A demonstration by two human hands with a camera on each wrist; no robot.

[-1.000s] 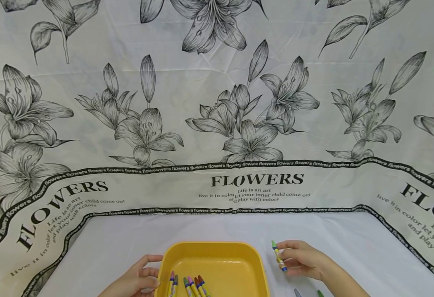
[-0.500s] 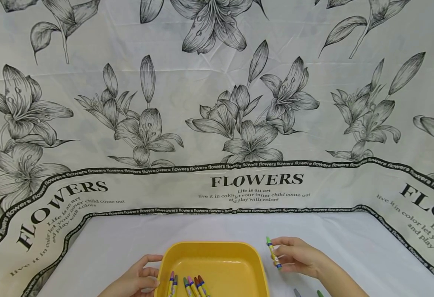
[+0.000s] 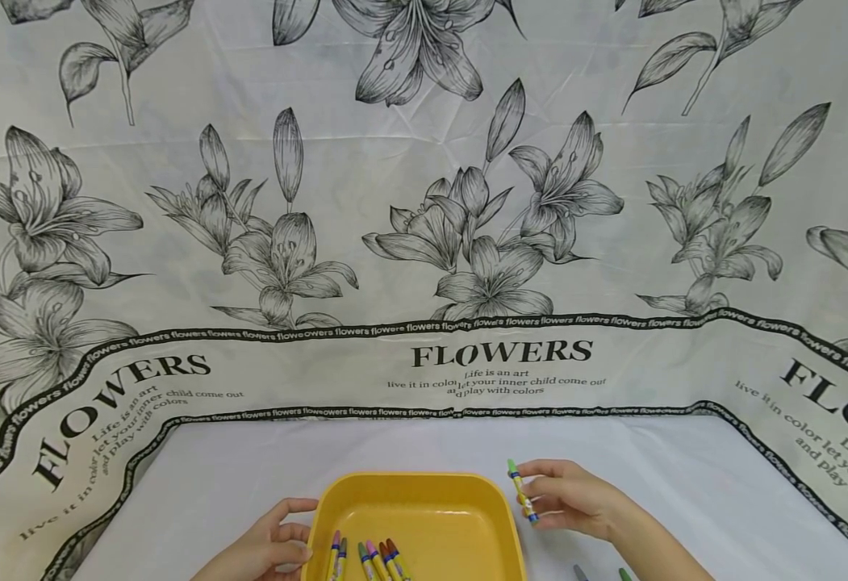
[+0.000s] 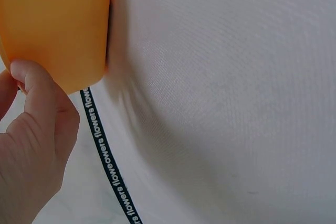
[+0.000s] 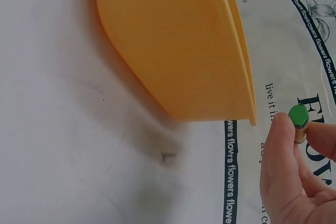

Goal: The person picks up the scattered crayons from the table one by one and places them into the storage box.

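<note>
A yellow plastic tray (image 3: pixel 460 528) stands on the white cloth at the bottom of the head view. My left hand (image 3: pixel 271 542) grips its left rim; in the left wrist view, fingertips (image 4: pixel 22 69) lie against the outer wall. Just outside the tray's right wall, my right hand (image 3: pixel 576 499) pinches a light green crayon (image 3: pixel 523 492) between thumb and fingers, raised and tilted, green tip upward. The right wrist view shows the crayon's green end (image 5: pixel 298 115) between the fingers. Several crayons (image 3: pixel 376 561) with yellow-and-blue wrappers lie in the tray's left part, cut off by the frame.
Two more crayon tips, one grey (image 3: pixel 580 573) and one green (image 3: pixel 624 574), show on the cloth right of the tray, below my right forearm. A curtain (image 3: pixel 503 379) printed with flowers and text hangs behind the white table surface (image 3: pixel 249 452).
My right hand has moved left and slightly up with the green crayon, closer to the tray's right rim. The left hand, the tray and the crayons in it have stayed put.
</note>
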